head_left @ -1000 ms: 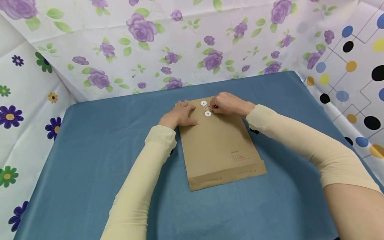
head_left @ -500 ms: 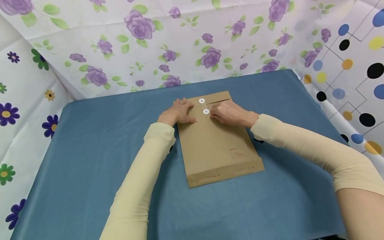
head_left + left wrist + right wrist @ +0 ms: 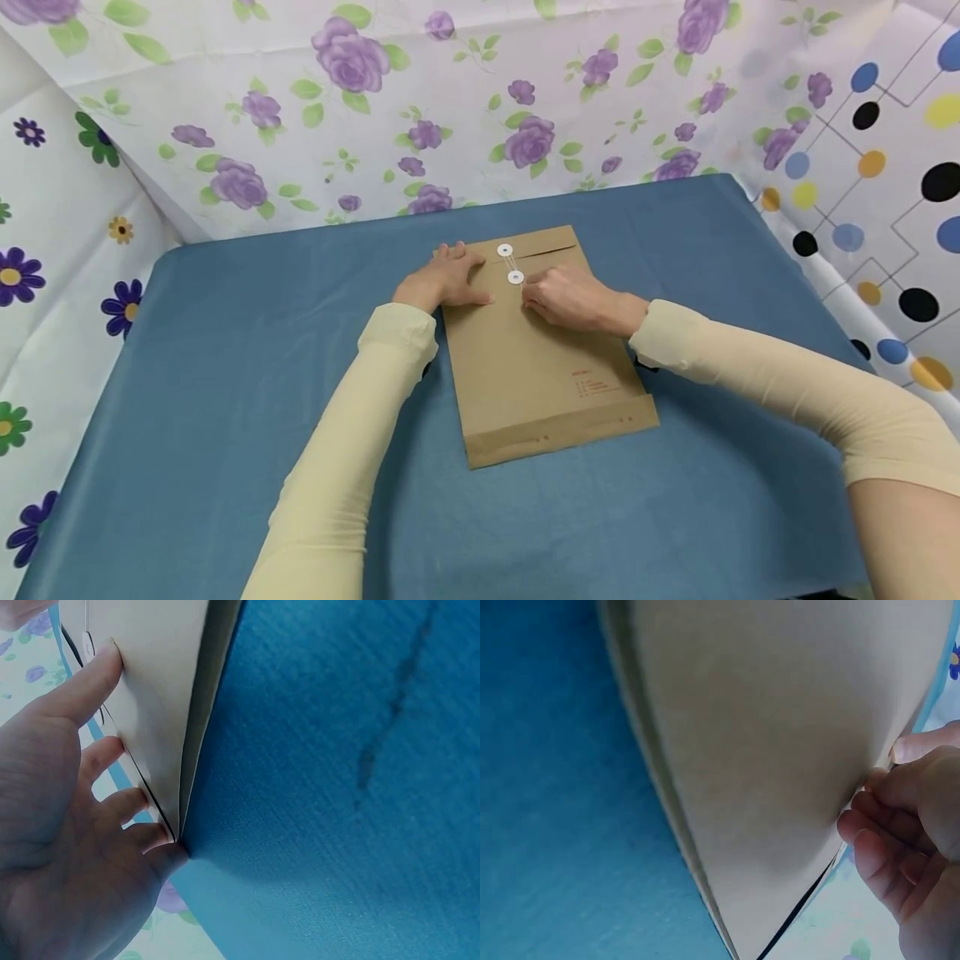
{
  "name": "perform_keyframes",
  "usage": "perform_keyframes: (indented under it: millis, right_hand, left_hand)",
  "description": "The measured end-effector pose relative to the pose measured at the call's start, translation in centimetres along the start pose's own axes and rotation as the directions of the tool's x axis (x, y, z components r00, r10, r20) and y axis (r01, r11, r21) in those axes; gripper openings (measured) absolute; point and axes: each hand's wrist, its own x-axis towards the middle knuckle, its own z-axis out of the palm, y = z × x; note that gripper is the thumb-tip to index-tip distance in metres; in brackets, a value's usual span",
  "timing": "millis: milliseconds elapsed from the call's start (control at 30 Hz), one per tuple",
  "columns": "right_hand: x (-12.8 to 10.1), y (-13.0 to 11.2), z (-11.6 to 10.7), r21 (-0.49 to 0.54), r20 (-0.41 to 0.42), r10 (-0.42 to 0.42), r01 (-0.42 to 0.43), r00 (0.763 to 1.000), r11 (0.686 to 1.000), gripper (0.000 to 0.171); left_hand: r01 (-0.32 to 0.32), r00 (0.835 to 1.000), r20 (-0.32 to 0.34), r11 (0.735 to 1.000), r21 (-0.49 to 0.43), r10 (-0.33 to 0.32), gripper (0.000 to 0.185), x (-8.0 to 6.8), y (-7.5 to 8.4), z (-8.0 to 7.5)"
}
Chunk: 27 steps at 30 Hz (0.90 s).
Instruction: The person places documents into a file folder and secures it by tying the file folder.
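Note:
A brown kraft paper document envelope (image 3: 517, 367) lies flat, its flap (image 3: 536, 239) folded down at the far end. Two white round buttons sit on it, an upper button (image 3: 505, 250) on the flap and a lower button (image 3: 515, 277) below, with thin white string (image 3: 510, 263) running between them. With fingers spread, my left hand (image 3: 442, 279) rests on the envelope's upper left edge; its thumb (image 3: 97, 679) lies on the paper. My right hand (image 3: 573, 298), thumb and fingers curled, pinches the string's end just below right of the lower button. In the right wrist view the string is hidden.
A blue cloth (image 3: 225, 400) covers the table under the envelope. A curtain with purple roses (image 3: 528, 142) hangs behind the far edge. Patterned sheets stand at both sides, a flowered sheet (image 3: 45, 208) on the left and a dotted sheet (image 3: 900, 192) on the right.
My right hand has moved from beside the buttons down towards me, uncovering the flap's right part. My left hand has stayed at the envelope's upper left edge.

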Motion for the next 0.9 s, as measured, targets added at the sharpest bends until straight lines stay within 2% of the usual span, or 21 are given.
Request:
perform_keyframes:
  millis: [333, 533, 700, 900]
  right_hand:
    - [0.1, -0.06, -0.04, 0.028, 0.016, 0.021, -0.022, 1.0, 0.999, 0.013]
    - [-0.05, 0.05, -0.08, 0.035, -0.004, 0.021, -0.021, 1.0, 0.999, 0.012]
    - [-0.09, 0.09, -0.07, 0.036, -0.012, 0.022, -0.022, 1.0, 0.999, 0.011]
    - [-0.2, -0.11, 0.16, 0.041, -0.031, 0.02, -0.019, 0.999, 0.999, 0.011]
  left_hand:
    - [0.007, 1.0, 0.01, 1.0, -0.008, -0.007, 0.081, -0.03, 0.0, -0.18]
    - [-0.002, 1.0, 0.0, 1.0, 0.002, 0.002, 0.081, 0.06, 0.04, -0.27]
    - [-0.032, 0.999, -0.006, 0.999, 0.04, 0.032, 0.081, 0.2, -0.14, -0.12]
    - [-0.045, 0.999, 0.016, 0.996, 0.08, 0.044, 0.081, 0.09, -0.31, 0.11]
